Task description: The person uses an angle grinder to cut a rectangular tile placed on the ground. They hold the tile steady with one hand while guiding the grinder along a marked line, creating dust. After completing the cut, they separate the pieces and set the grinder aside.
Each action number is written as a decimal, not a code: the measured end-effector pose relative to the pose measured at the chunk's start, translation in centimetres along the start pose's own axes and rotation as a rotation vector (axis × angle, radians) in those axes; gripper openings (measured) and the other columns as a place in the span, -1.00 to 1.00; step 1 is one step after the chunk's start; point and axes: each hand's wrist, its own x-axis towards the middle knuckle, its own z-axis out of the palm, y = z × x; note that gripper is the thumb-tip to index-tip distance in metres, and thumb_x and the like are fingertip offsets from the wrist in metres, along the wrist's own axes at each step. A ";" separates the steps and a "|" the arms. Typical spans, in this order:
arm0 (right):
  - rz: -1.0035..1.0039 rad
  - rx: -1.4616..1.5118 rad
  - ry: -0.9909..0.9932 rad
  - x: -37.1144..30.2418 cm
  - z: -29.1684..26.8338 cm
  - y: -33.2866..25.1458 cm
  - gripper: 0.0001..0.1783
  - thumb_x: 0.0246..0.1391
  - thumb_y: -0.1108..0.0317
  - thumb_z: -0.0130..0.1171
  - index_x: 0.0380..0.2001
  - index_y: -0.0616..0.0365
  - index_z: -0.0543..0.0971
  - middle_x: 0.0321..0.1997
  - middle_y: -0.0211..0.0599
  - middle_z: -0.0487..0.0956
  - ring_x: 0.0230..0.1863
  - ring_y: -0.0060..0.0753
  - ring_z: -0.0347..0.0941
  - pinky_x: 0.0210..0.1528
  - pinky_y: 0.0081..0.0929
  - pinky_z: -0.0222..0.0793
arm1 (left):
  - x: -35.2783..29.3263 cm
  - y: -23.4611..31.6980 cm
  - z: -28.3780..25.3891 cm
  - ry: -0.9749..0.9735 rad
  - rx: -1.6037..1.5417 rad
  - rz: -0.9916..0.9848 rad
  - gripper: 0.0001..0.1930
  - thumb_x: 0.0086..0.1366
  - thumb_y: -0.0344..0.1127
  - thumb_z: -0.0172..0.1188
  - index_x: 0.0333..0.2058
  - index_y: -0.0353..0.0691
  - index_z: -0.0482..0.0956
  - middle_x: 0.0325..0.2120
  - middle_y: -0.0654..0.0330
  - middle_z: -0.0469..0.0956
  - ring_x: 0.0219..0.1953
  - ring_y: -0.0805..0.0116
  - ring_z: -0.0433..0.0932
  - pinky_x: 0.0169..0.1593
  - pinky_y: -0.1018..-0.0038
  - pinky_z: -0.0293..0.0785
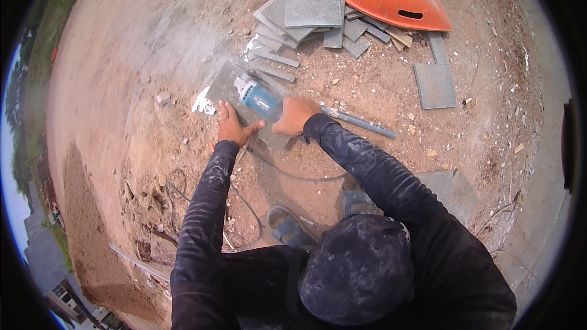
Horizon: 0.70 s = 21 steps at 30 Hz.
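Head view: angle grinder (pixel 257 98) lay on grey tile (pixel 225 82), long axis running from upper-left to lower-right, disc end pointing up-left. Right hand (pixel 295 115) clamped around its rear body, grinder sticking out left of the fist. Left hand (pixel 233 126) pressed flat, fingers spread, on tile's near edge just beside grinder. Both forearms stretched forward over dirt ground (pixel 134 55).

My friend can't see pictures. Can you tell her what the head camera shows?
A person's right hand holds a blue angle grinder on a grey tile, steadied by the left hand. More tiles lie on dirt.
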 end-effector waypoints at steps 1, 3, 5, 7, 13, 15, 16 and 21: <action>-0.007 0.000 0.002 -0.2 -0.1 0.0 -0.26 -0.37 -0.03 0.31 -0.16 0.36 0.57 -0.19 0.16 0.61 -0.10 0.09 0.57 -0.04 -0.21 0.48 | -0.1 0.0 -0.1 0.002 -0.010 -0.003 0.43 -0.22 0.51 0.31 0.29 -0.61 -0.14 0.36 -0.34 -0.23 0.35 -0.17 0.07 0.32 0.20 0.14; -0.008 -0.004 0.006 -0.4 -0.2 -0.1 -0.28 -0.37 -0.02 0.33 -0.18 0.35 0.58 -0.18 0.14 0.61 -0.09 0.07 0.56 -0.03 -0.23 0.49 | -0.2 0.2 -0.1 0.011 -0.008 -0.004 0.43 -0.22 0.50 0.32 0.29 -0.61 -0.14 0.36 -0.34 -0.24 0.33 -0.18 0.12 0.28 0.24 0.23; 0.001 -0.010 0.012 -0.2 -0.2 -0.2 -0.32 -0.37 -0.02 0.37 -0.22 0.32 0.62 -0.15 0.09 0.62 -0.06 0.02 0.57 -0.01 -0.28 0.50 | -0.2 0.1 -0.2 0.026 0.019 -0.001 0.43 -0.22 0.49 0.32 0.29 -0.61 -0.15 0.36 -0.33 -0.24 0.30 -0.20 0.17 0.24 0.27 0.30; 0.001 -0.012 -0.021 -0.3 -0.3 -0.1 -0.32 -0.38 -0.01 0.37 -0.21 0.31 0.62 -0.15 0.09 0.62 -0.06 0.03 0.56 0.00 -0.28 0.50 | -0.2 0.2 -0.3 0.001 0.011 -0.016 0.43 -0.21 0.49 0.33 0.30 -0.60 -0.15 0.36 -0.33 -0.24 0.30 -0.18 0.17 0.25 0.27 0.29; -0.025 -0.024 -0.007 -0.2 -0.1 0.4 -0.28 -0.35 -0.03 0.29 -0.17 0.36 0.57 -0.18 0.15 0.61 -0.10 0.07 0.57 -0.04 -0.22 0.48 | -0.2 0.4 -0.4 -0.008 0.012 -0.028 0.43 -0.22 0.49 0.33 0.30 -0.58 -0.15 0.37 -0.30 -0.25 0.31 -0.17 0.17 0.25 0.26 0.29; -0.018 -0.023 -0.016 -0.1 0.0 0.4 -0.28 -0.36 -0.03 0.33 -0.17 0.36 0.57 -0.17 0.13 0.61 -0.09 0.06 0.57 -0.02 -0.24 0.49 | -0.2 0.3 -0.4 -0.015 0.019 -0.037 0.43 -0.22 0.49 0.33 0.30 -0.58 -0.15 0.37 -0.29 -0.25 0.30 -0.17 0.18 0.25 0.26 0.29; -0.010 -0.022 -0.015 -0.2 0.0 0.3 -0.27 -0.37 -0.02 0.35 -0.16 0.35 0.57 -0.15 0.12 0.61 -0.08 0.04 0.57 -0.01 -0.26 0.49 | -0.1 0.4 -0.5 -0.020 0.022 -0.041 0.43 -0.22 0.49 0.33 0.30 -0.57 -0.15 0.37 -0.28 -0.26 0.30 -0.17 0.18 0.25 0.25 0.29; -0.003 -0.014 0.001 -0.7 -0.3 0.2 -0.28 -0.37 -0.02 0.38 -0.17 0.33 0.58 -0.15 0.10 0.62 -0.07 0.02 0.57 0.01 -0.27 0.50 | -0.2 0.5 -0.6 -0.028 0.035 -0.051 0.43 -0.23 0.50 0.33 0.31 -0.57 -0.14 0.38 -0.26 -0.25 0.29 -0.18 0.20 0.25 0.23 0.29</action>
